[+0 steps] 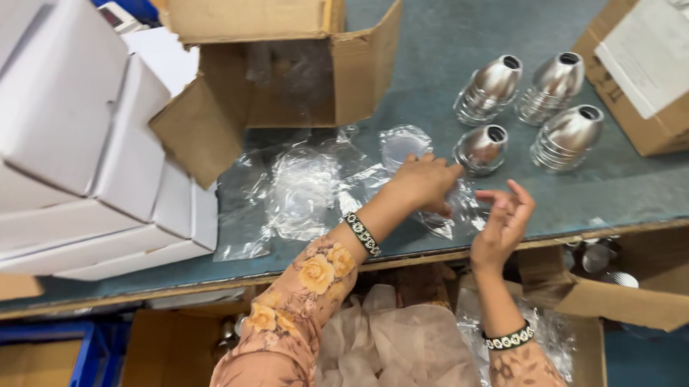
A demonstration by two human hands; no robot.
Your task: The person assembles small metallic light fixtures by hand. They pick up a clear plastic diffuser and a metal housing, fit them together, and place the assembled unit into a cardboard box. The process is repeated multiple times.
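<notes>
Metal cone (pixel 482 147) upright, narrow end up

This looks like a packing bench in a small factory or workshop — a worn grey-green worktable (pixel 441 37) with a chipped wooden edge, crowded with open brown cardboard cartons (pixel 288 62), a stack of plain white folded cardboard boxes (pixel 79 146), loose clear plastic bags (pixel 299 192) and a cluster of identical shiny conical metal parts (pixel 531 108) — with blue plastic crates (pixel 41 354) below.
</notes>
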